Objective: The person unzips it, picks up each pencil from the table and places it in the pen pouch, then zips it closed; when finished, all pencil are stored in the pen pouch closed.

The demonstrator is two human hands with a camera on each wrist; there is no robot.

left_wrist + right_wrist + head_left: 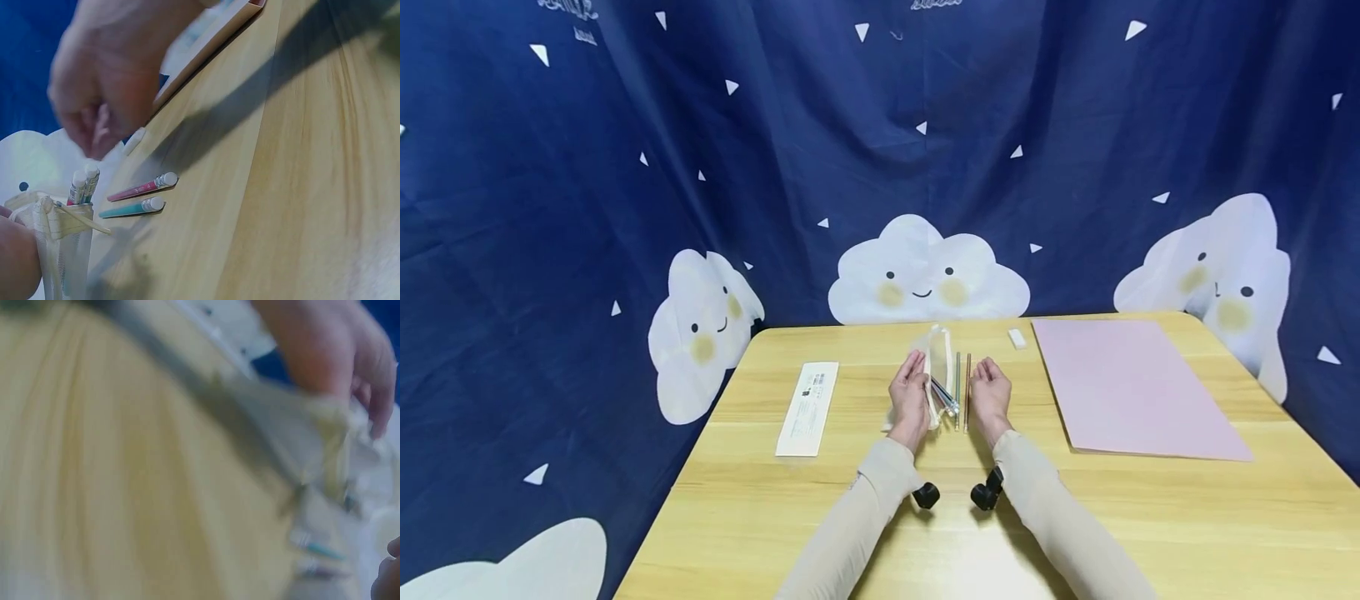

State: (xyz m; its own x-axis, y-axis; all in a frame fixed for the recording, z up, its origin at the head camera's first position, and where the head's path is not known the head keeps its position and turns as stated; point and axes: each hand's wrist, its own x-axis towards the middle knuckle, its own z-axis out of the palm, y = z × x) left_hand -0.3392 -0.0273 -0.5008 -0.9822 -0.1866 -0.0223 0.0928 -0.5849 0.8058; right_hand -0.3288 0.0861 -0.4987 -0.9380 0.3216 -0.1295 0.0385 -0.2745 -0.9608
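My left hand (910, 398) grips a translucent zip pouch (72, 256) with cream trim. Several pencils (77, 187) stick out of its mouth, their white eraser ends showing. On the table to the pouch's right lie a teal pencil (132, 208) and a dark pink pencil (142, 187), side by side, eraser ends towards me. Just right of these is my right hand (991, 392), fingers loosely bent and nothing visible in them. In the right wrist view, which is blurred, the left hand (331, 356) holds the pouch by its edge.
A small white eraser (1017, 338) lies behind the right hand. At the right is a large pink folder (1138, 387). A white printed card or packet (807, 408) lies at the left. Behind the wooden table (737, 508) hangs a dark blue curtain (880, 150) with clouds.
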